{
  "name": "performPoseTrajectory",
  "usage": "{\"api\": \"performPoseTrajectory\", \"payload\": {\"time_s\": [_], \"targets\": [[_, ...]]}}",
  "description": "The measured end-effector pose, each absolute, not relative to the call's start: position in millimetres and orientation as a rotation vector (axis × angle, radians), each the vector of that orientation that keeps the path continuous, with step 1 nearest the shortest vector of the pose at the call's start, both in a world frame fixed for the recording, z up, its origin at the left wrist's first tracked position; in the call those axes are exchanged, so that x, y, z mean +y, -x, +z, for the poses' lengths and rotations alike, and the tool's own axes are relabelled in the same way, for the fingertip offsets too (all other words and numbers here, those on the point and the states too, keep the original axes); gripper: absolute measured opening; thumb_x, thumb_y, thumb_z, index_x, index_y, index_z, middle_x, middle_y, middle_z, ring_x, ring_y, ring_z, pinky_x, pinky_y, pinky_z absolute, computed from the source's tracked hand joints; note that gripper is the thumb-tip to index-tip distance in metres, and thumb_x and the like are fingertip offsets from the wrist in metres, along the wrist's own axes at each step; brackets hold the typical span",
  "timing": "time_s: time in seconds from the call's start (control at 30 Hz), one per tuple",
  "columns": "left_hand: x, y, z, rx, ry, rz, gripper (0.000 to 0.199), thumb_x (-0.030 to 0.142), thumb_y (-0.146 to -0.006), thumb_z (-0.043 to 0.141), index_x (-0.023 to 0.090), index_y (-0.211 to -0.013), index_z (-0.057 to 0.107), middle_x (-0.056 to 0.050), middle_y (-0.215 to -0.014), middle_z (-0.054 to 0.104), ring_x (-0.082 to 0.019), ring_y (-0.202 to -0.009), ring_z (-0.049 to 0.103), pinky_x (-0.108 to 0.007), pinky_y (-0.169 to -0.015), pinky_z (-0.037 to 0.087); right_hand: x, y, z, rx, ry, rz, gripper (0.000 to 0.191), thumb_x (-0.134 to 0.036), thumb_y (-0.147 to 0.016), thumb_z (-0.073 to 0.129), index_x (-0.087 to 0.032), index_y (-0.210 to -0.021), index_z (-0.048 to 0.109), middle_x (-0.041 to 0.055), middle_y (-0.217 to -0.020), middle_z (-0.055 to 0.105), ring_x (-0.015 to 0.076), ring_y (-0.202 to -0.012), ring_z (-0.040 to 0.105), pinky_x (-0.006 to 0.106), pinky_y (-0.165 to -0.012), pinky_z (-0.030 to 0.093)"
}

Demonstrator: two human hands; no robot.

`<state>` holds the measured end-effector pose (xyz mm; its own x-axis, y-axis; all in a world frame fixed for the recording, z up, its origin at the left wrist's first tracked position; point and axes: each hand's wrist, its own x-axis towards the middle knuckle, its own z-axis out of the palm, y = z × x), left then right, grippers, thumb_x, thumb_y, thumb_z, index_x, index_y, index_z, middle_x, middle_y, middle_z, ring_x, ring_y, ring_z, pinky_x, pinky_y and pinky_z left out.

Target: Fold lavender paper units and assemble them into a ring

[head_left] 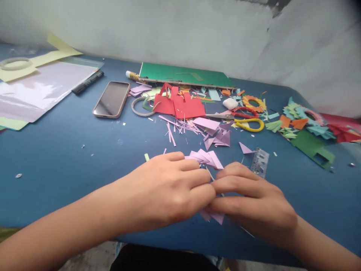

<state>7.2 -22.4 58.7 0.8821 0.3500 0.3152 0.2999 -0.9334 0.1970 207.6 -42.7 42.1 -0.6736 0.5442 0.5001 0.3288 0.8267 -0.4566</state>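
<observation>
The left hand [172,188] and right hand [254,201] meet right of the lower centre, fingers curled on the purple folded paper [205,158]; the fingertips themselves are hidden. A grey strip [260,162] lies just beyond the right knuckles. Scissors [239,117] and red paper [180,103] crowd the upper middle. At left, blue table [62,158] spreads wide, lightly specked, up to the phone [111,99]; its near edge runs below both hands.
</observation>
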Motion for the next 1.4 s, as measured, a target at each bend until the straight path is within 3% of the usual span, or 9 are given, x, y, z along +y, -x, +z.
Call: {"api": "performPoseTrajectory", "payload": {"time_s": [0.17, 0.37, 0.57, 0.67, 0.8, 0.97, 1.2, 1.4], "targets": [[-22.8, -6.0, 59.9, 0.5, -2.905, 0.514, 0.018, 0.017, -0.088, 0.046, 0.017, -0.07, 0.049, 0.0, -0.073, 0.057, -0.014, -0.06, 0.042, -0.03, -0.056, 0.028, -42.2, -207.6, 40.9, -2.374, 0.638, 0.419, 0.03, -0.018, -0.094, 0.04, -0.017, -0.08, 0.066, 0.0015, -0.079, 0.066, 0.0102, -0.075, 0.053, 0.026, -0.069, 0.045], [-22.9, -6.4, 61.9, 0.523, -2.905, 0.54, 0.019, 0.014, -0.087, 0.044, 0.017, -0.069, 0.048, 0.001, -0.07, 0.055, -0.014, -0.058, 0.039, -0.03, -0.056, 0.029, -46.9, -214.6, 41.3, -2.419, 0.599, 0.113, 0.015, -0.009, -0.087, 0.053, -0.018, -0.087, 0.065, -0.0035, -0.078, 0.068, 0.009, -0.077, 0.056, 0.026, -0.071, 0.043], [-21.5, -7.3, 62.2, 0.554, -2.885, 0.531, 0.016, 0.013, -0.085, 0.048, 0.017, -0.069, 0.048, 0.001, -0.069, 0.055, -0.013, -0.057, 0.039, -0.029, -0.056, 0.029, -46.6, -214.7, 45.6, -2.446, 0.565, -0.032, 0.012, -0.012, -0.087, 0.054, -0.018, -0.087, 0.064, -0.0028, -0.077, 0.069, 0.0098, -0.075, 0.058, 0.027, -0.073, 0.044], [-20.0, -6.4, 60.1, 0.55, -2.885, 0.555, 0.015, 0.016, -0.085, 0.048, 0.017, -0.07, 0.048, 0.001, -0.071, 0.056, -0.013, -0.058, 0.039, -0.029, -0.057, 0.029, -43.5, -213.4, 42.8, -2.423, 0.521, -0.043, 0.005, -0.02, -0.084, 0.059, -0.017, -0.086, 0.063, -0.0012, -0.075, 0.068, 0.011, -0.075, 0.057, 0.027, -0.074, 0.045], [-18.8, -5.4, 57.1, 0.545, -2.893, 0.575, 0.014, 0.016, -0.086, 0.046, 0.017, -0.072, 0.047, 0.0, -0.072, 0.055, -0.014, -0.06, 0.04, -0.029, -0.057, 0.029, -41.0, -215.0, 40.6, -2.421, 0.508, -0.053, 0.015, -0.029, -0.087, 0.055, -0.016, -0.087, 0.062, 0.0026, -0.077, 0.067, 0.0138, -0.081, 0.057, 0.031, -0.076, 0.045], [-17.8, -5.5, 55.7, 0.542, -2.928, 0.593, 0.014, 0.012, -0.085, 0.045, 0.017, -0.073, 0.047, 0.0, -0.073, 0.056, -0.014, -0.061, 0.041, -0.03, -0.057, 0.029, -39.3, -217.5, 39.5, -2.459, 0.471, 0.037, 0.008, -0.018, -0.084, 0.058, -0.013, -0.086, 0.063, 0.0036, -0.079, 0.066, 0.0122, -0.077, 0.058, 0.029, -0.073, 0.046], [-16.9, -4.3, 54.2, 0.567, -2.956, 0.596, 0.02, 0.014, -0.089, 0.038, 0.018, -0.071, 0.046, 0.0, -0.07, 0.056, -0.014, -0.059, 0.041, -0.03, -0.056, 0.029, -38.2, -215.6, 40.5, -2.454, 0.49, 0.214, 0.01, -0.015, -0.085, 0.056, -0.011, -0.089, 0.064, 0.0039, -0.081, 0.066, 0.0108, -0.076, 0.059, 0.026, -0.071, 0.048], [-18.0, -3.9, 55.7, 0.588, -2.97, 0.58, 0.021, 0.014, -0.088, 0.039, 0.018, -0.069, 0.045, 0.0, -0.069, 0.055, -0.014, -0.058, 0.041, -0.03, -0.056, 0.03, -36.6, -216.1, 43.7, -2.476, 0.483, 0.101, 0.01, -0.013, -0.084, 0.057, -0.013, -0.09, 0.065, 0.0013, -0.082, 0.069, 0.0102, -0.082, 0.059, 0.026, -0.076, 0.046]]}}
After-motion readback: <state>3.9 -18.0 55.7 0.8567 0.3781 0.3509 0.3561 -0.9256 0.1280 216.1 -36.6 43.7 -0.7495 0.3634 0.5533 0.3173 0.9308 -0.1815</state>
